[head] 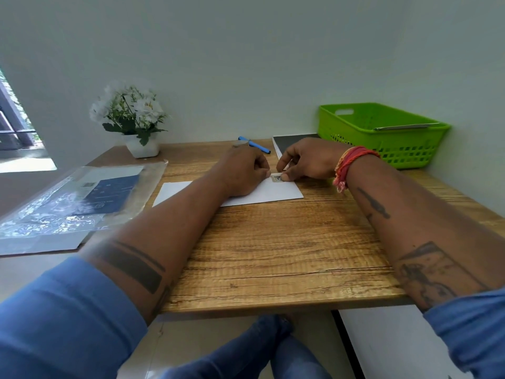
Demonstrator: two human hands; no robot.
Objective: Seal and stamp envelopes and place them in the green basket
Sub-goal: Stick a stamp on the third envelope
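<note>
A white envelope [281, 191] lies flat on the wooden table [273, 242]. At its top right corner sits a small stamp [276, 177]. My left hand [243, 170] rests on the envelope with curled fingers, its fingertips at the stamp's left edge. My right hand [308, 160] pinches the stamp's right side between thumb and forefinger. The green basket [382, 132] stands at the back right against the wall, with a flat envelope [404, 127] lying inside it.
A blue pen [254, 144] and a dark sheet stack [289, 142] lie behind my hands. A white pot of flowers [134, 121] stands at the back left. A clear plastic sleeve with papers [82, 198] covers the left side.
</note>
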